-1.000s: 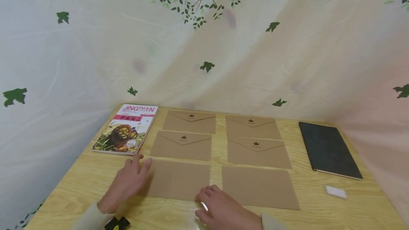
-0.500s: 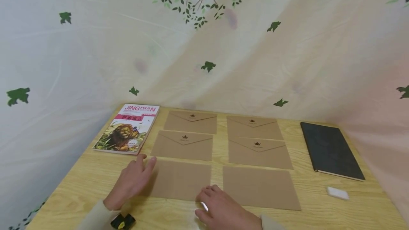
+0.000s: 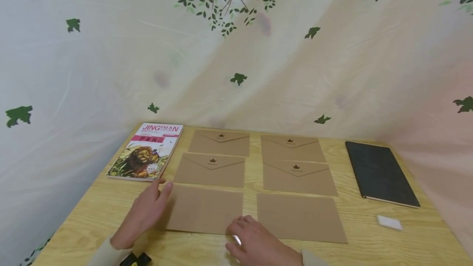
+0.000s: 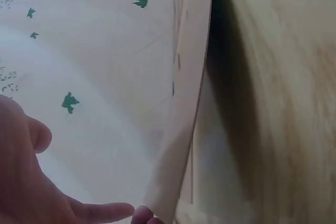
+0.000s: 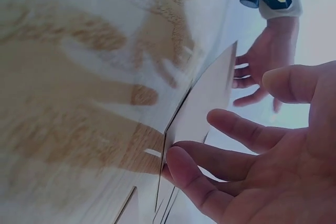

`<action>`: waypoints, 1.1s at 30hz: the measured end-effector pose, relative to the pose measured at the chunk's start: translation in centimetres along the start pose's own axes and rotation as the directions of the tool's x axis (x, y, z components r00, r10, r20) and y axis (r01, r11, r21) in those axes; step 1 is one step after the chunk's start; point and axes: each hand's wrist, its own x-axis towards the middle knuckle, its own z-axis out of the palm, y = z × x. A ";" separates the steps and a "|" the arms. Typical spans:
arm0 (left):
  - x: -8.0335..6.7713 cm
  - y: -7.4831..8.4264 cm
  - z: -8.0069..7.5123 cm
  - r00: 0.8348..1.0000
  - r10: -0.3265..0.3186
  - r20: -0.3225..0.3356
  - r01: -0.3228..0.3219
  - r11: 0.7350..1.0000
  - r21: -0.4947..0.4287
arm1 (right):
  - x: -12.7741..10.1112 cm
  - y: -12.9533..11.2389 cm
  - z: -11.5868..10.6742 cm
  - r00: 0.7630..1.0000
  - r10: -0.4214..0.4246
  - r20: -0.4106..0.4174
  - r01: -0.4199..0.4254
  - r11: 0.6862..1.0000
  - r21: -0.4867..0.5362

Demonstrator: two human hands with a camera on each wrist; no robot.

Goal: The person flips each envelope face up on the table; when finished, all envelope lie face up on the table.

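while both hands sit at the near edge of the desk (image 3: 92, 208), the nearest envelope (image 3: 203, 210) lies flat between them. left hand (image 3: 145, 212) has straight relaxed fingers touching its left edge, grasping nothing. right hand (image 3: 258, 243) rests loose fingertips on its near right corner, also not gripping. just right of the right hand: a second plain envelope (image 3: 301, 216). beyond the hands, four flap-side envelopes (image 3: 210, 169) in two rows. far left a lion book (image 3: 145, 151), far right a black notebook (image 3: 380, 173) and white eraser (image 3: 389, 222).
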 end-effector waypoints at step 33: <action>-3.1 7.9 -4.1 0.819 0.465 -0.336 -0.568 0.742 -0.356 | 4.1 -1.0 -1.2 0.984 0.121 -0.133 -0.047 0.887 0.460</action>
